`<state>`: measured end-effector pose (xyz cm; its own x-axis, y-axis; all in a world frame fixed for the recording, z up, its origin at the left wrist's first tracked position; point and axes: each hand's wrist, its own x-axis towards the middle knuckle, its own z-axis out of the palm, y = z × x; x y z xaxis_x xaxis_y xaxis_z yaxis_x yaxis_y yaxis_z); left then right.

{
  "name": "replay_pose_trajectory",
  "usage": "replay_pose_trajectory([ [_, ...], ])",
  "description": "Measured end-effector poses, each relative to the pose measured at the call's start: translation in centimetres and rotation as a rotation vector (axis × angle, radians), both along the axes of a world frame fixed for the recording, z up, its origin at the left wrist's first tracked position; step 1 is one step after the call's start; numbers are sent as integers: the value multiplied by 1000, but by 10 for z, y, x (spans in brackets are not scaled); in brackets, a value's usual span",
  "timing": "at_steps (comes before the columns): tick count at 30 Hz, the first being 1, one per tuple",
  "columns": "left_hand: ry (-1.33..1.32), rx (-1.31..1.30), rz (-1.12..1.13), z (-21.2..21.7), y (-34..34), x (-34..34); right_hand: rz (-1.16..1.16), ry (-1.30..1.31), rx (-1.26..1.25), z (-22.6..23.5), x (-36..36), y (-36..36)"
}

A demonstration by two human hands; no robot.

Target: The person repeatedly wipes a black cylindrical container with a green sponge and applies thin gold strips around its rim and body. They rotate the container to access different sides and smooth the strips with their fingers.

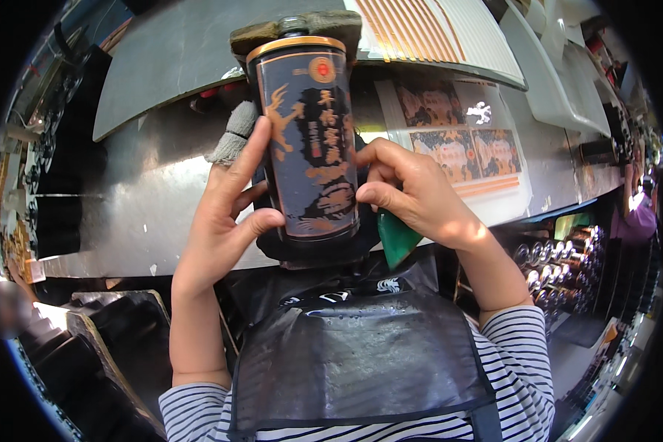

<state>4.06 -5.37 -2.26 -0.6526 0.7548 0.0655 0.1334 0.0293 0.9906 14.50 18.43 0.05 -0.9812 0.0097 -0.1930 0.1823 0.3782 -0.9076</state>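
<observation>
A black cylindrical canister [291, 173] with a gold rim and orange-gold decoration lies in front of me, its rimmed end pointing away. My left hand [225, 210] grips its left side, the thumb on the front near the lower end and the fingers along the edge. A grey cloth cover [237, 132] with a dark band sits over one or more fingers. At the right side, my right hand [412, 191] is closed, with thumb and forefinger against the canister's edge. A green flat scraper [396, 239] sticks out below that hand; its upper part is hidden by the palm.
A worn brown block [258, 37] stands behind the canister. Printed decal sheets [449, 151] lie on the metal table [162, 199] at right. Orange strips on white backing [412, 29] rest on a raised board [169, 59]. Rows of shiny round-ended items [552, 269] stand at lower right.
</observation>
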Motion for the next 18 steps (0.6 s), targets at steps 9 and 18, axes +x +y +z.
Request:
replay_pose_trajectory([
  [9, 21, -163, 38, 2, -3, -4, -114, 192, -29, -6, 24, 0],
  [18, 141, -32, 41, -14, -11, -1, -102, 383, 257, -27, 14, 6],
])
